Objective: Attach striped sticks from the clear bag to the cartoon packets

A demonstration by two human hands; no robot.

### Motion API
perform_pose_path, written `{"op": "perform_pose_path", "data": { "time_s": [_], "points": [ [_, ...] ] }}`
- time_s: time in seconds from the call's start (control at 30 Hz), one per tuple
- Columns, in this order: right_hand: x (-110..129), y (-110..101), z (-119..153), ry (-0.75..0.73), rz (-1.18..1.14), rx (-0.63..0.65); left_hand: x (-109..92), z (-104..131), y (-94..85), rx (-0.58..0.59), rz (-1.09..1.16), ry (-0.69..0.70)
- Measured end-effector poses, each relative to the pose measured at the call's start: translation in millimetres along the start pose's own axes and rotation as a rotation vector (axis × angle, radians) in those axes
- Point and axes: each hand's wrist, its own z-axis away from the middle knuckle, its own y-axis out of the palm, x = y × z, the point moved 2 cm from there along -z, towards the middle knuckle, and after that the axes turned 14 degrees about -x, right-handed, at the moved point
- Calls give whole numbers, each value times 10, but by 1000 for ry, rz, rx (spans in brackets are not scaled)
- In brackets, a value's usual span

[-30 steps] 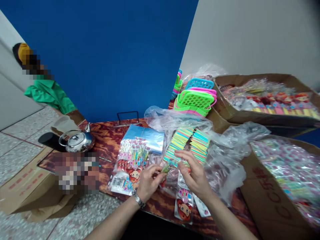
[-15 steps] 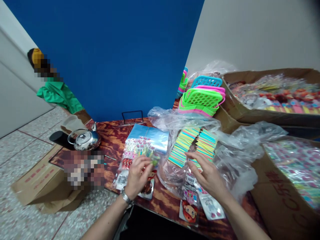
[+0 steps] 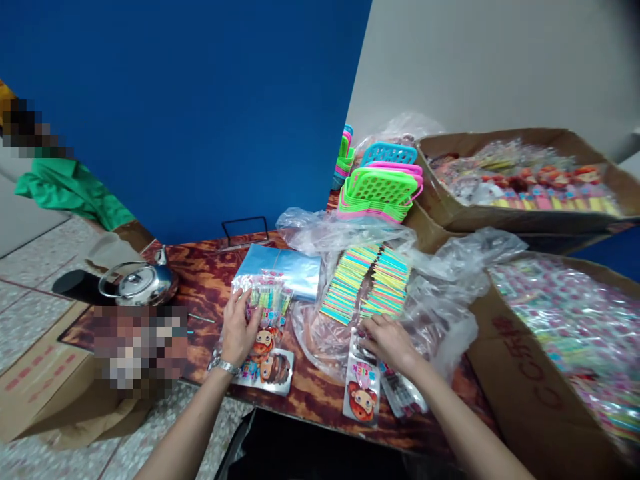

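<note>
My left hand (image 3: pixel 240 331), with a metal watch at the wrist, rests with fingers apart on a pile of printed clear packets (image 3: pixel 266 341). My right hand (image 3: pixel 389 341) has its fingers bent together at the top end of a cartoon packet (image 3: pixel 362 393) lying on the table; its fingertips pinch that end. Another packet (image 3: pixel 403 393) lies under my right forearm. Beyond my right hand, two rows of coloured sticks (image 3: pixel 350 283) lie on a clear plastic bag (image 3: pixel 313 337). A stack of blue film bags (image 3: pixel 295 270) lies behind the left pile.
Green and pink baskets (image 3: pixel 383 190) stand at the back of the patterned table (image 3: pixel 195 267). Open cartons (image 3: pixel 520 353) full of packets line the right. A steel kettle (image 3: pixel 143 283) is at the left, near a person's green sleeve (image 3: pixel 75 190).
The view has shifted right. My left hand has settled on the packet pile, its fingers spreading. My right hand has come down from above the sticks and closed at the top of the cartoon packet.
</note>
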Motion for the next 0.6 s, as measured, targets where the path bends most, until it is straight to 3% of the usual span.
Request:
{"op": "perform_pose_path", "data": {
  "time_s": [0.2,0.6],
  "points": [
    [2,-28,-42,26,10,5,-25,36,-3,31,13,-5],
    [61,-27,-118,-108,10,-45,-54,67,20,6,-41,36]
  ]
}}
